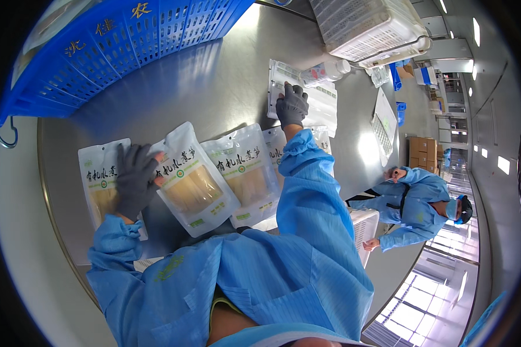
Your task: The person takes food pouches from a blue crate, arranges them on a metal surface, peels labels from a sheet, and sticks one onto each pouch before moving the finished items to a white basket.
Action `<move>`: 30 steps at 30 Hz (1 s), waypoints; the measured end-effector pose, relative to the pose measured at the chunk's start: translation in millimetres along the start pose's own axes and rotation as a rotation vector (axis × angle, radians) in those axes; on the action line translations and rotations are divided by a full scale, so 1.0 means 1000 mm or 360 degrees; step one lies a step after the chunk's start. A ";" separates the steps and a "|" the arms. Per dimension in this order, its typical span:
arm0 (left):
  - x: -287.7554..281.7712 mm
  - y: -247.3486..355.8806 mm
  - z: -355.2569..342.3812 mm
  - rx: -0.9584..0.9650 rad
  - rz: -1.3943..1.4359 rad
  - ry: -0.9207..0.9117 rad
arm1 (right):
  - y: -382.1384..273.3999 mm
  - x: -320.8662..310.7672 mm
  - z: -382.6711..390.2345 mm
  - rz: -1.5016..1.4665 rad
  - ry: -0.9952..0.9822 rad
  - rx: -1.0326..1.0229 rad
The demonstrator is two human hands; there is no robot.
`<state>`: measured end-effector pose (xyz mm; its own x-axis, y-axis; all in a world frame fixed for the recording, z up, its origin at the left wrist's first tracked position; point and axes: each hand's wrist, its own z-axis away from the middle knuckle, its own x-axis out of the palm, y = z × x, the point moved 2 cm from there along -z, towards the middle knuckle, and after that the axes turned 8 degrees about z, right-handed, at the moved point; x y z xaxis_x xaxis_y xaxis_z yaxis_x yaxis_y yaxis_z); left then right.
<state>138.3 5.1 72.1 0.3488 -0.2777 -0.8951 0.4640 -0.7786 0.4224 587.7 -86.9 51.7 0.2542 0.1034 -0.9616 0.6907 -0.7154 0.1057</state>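
Note:
Several clear-and-white pouches of pale strips lie in a slanting row on the steel table. My left hand [134, 179], in a grey glove with bare fingertips, spreads its fingers between the leftmost pouch [101, 173] and the tilted second pouch [195, 185]. Its thumb and forefinger are at the second pouch's left edge. To the right is a third pouch [246, 173]; farther ones are partly behind my right sleeve. My right hand [292, 105], gloved alike, bends its fingers down on a stack of flat white sheets [324, 110] with green printing. What its fingertips pinch is hidden.
A clear plastic bottle with a white cap [324, 73] lies on the stack. A blue crate [127, 52] stands far left, a white crate [370, 34] far right. A printed sheet [385, 124] lies rightward. A person in blue [417, 202] stands beyond the table's right side.

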 end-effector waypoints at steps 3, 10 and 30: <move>-0.019 -0.031 0.028 -0.0291 -0.0350 0.0307 | -0.007 0.007 0.002 0.0128 -0.0064 -0.0056; -0.019 -0.063 0.138 -0.0928 0.0213 0.0514 | -0.006 0.022 -0.003 0.0123 -0.0070 0.0024; -0.033 -0.085 0.152 -0.0454 0.0151 0.0232 | -0.346 -0.111 0.187 -0.2097 -0.1213 -0.1253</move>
<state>-36.9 -5.0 43.8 0.5049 -0.2419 -0.8286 0.6260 -0.5584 0.5444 193.5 20.3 74.9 -0.9106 -0.1955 -0.3641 0.3536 0.0872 -0.9313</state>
